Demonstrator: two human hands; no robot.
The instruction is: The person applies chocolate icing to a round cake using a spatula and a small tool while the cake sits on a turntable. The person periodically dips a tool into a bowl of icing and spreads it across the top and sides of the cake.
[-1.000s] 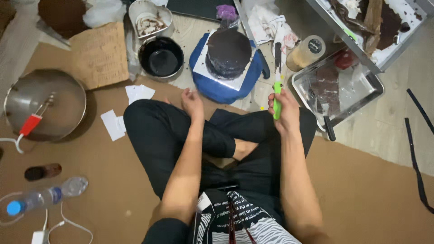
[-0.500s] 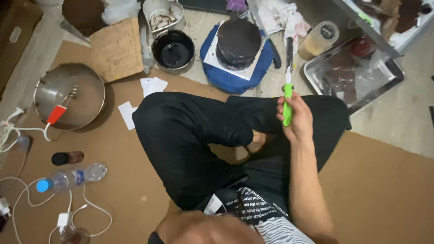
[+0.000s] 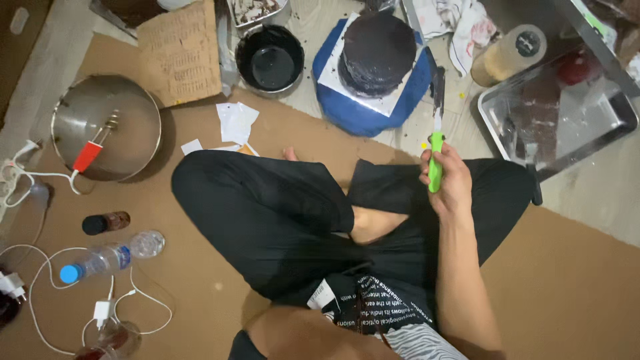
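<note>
a person sat cross-legged on brown cardboard, seen from above, in black trousers. the right hand (image 3: 448, 181) was raised over the right knee, fingers clenched round the green handle of a knife (image 3: 437, 127), the blade pointing away and smeared dark. the knife looked light and stiff; its handle seemed the safe place to hold it, and the smeared blade was likely slippery. the left hand could not be seen, only part of the arm at the bottom edge, so its fingers could not be told.

just beyond the blade tip a dark round cake (image 3: 377, 52) stood on a white board over a blue cloth (image 3: 363, 113). it looked soft and fragile, best moved by the board beneath. left of it sat a black pot (image 3: 270, 61); right of it a metal tray (image 3: 557, 117) and a capped jar (image 3: 510, 55). off to the left lay a steel lid (image 3: 107, 127), a small dark bottle (image 3: 105, 222), a plastic water bottle (image 3: 110, 255) and white cables (image 3: 40, 293).
</note>
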